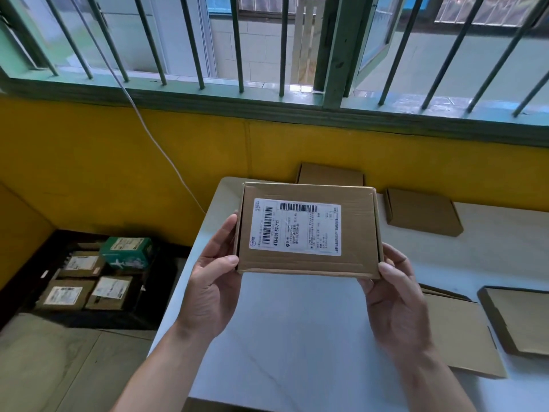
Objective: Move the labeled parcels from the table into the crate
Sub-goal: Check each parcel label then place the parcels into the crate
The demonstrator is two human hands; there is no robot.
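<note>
Pale bench [297,337], pushed up to the yellow wall below the barred window. Carries plain brown cartons [421,211] along its far and right parts, with no label showing on any; probably not among those due to go.

Left of the bench, down on the floor: the dark crate [148,304]. Sits low and close to the bench's left edge, likely for an easy swing over and down. Holds several brown parcels [81,264] lying flat with white labels up, plus a green box [127,252] at its far side. Shows little bare bottom, so may call for laying the next one on top.

Above the bench, lifted clear of its top toward the far left corner: the labelled parcel [307,230], a flat brown carton, not in the crate yet. Tilted face-up toward the camera, seemingly to bring the white label [297,227] and its barcodes into plain sight and confirm it as one to move.

Left hand [211,281] at the parcel's near left corner, right hand [395,301] at the near right corner. Both gripping the carton: thumbs pressed on the near edge, left fingers [227,230] laid up along the side, right ones tucked beneath and hidden. Steadies a wide, thin box from both sides and leaves the label uncovered. Looks ready for a turn left toward the crate.
</note>
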